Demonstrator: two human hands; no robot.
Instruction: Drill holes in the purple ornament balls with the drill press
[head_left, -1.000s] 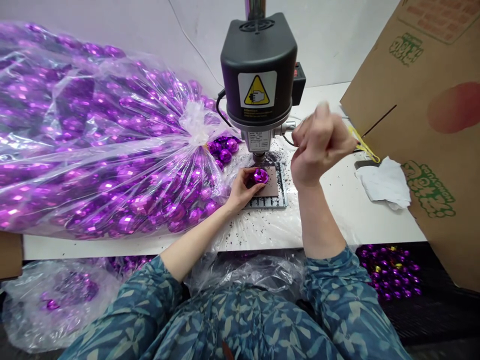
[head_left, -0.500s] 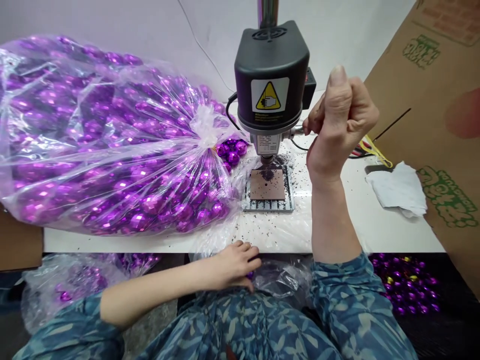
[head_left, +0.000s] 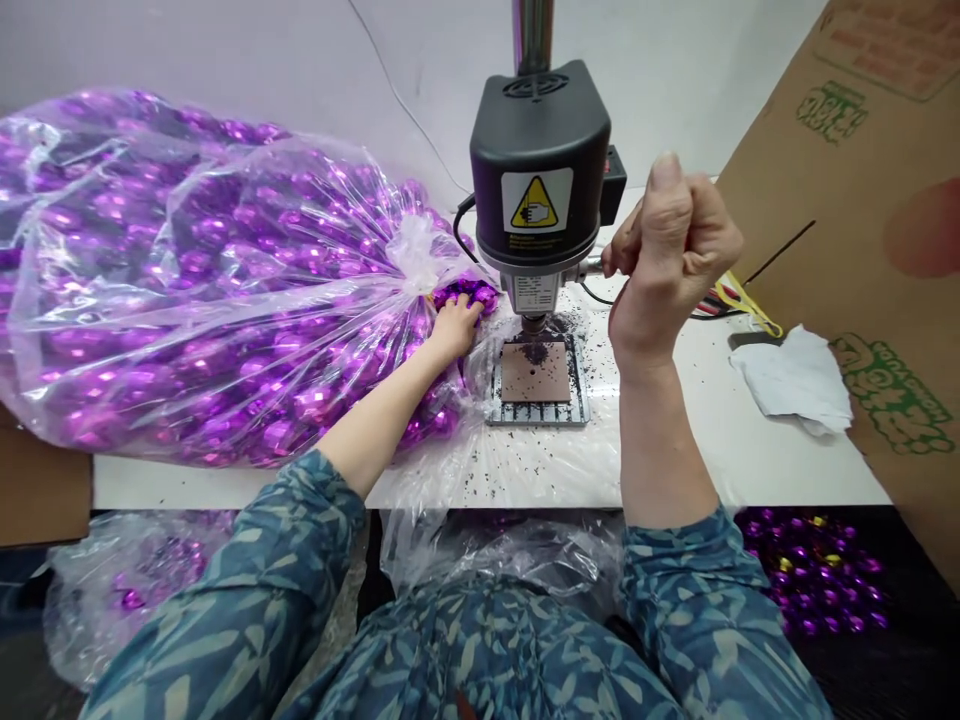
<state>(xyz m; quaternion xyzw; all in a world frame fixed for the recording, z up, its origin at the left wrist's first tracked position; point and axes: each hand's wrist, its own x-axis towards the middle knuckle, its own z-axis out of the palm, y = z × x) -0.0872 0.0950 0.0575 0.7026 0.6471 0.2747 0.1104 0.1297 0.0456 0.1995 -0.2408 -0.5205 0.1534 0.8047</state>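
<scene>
A small black bench drill [head_left: 540,170] stands on the white table [head_left: 750,450], with a brown plate [head_left: 534,372] under its bit and dark shavings scattered around. My right hand [head_left: 671,250] is closed in a fist round the drill's side lever. My left hand [head_left: 452,328] reaches into the mouth of a big clear plastic bag [head_left: 210,290] full of shiny purple faceted balls, its fingers curled on the loose purple balls [head_left: 469,293] there; whether one is gripped I cannot make out.
A large cardboard box [head_left: 870,230] leans at the right, with a white crumpled cloth [head_left: 795,380] and yellow wires [head_left: 739,295] beside it. Below the table edge lie a clear bag [head_left: 510,555] in my lap, another bag of purple balls [head_left: 127,580] at left and more balls [head_left: 817,575] at right.
My left hand took the ball off the plate, dropped to my lap, then rose to the bag's mouth. My right hand stays on the lever.
</scene>
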